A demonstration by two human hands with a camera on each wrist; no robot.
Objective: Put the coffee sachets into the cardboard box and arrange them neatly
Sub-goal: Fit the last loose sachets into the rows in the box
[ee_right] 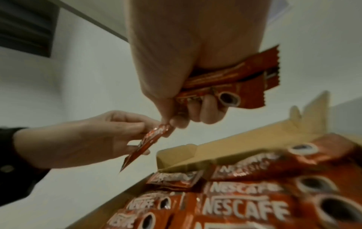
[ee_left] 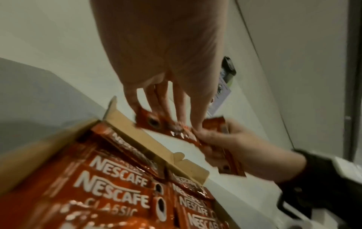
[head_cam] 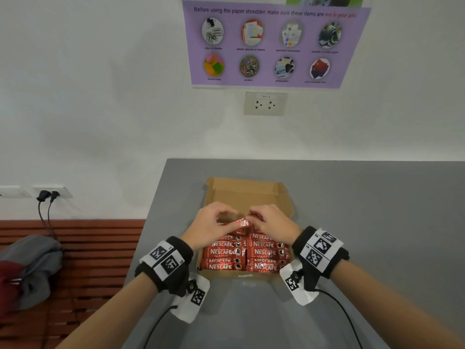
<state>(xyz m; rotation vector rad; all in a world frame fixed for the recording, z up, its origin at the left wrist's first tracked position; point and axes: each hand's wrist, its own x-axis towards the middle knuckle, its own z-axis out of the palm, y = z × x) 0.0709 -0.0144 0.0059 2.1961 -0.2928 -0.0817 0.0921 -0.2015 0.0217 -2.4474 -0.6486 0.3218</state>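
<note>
An open cardboard box [head_cam: 246, 188] lies on the grey table [head_cam: 352, 210]. Two columns of red Nescafe coffee sachets [head_cam: 251, 253] lie in it, label up. Both hands hover over the far end of the box. My left hand [head_cam: 221, 219] pinches one sachet [head_cam: 242, 222] by its end, also seen in the left wrist view [ee_left: 152, 122]. My right hand [head_cam: 259, 219] pinches the other end of that sachet [ee_right: 150, 139]. A small bundle of sachets [ee_right: 235, 89] is gripped in the right hand's curled fingers [ee_right: 205, 111]. The far strip of the box floor is hidden by the hands.
The box's lid flap [head_cam: 284, 197] stands open at the back right. A white wall with a socket [head_cam: 264, 104] and a purple poster [head_cam: 271, 46] rises behind the table. Left of the table is a slatted wooden bench [head_cam: 88, 248] with a grey bag [head_cam: 32, 268].
</note>
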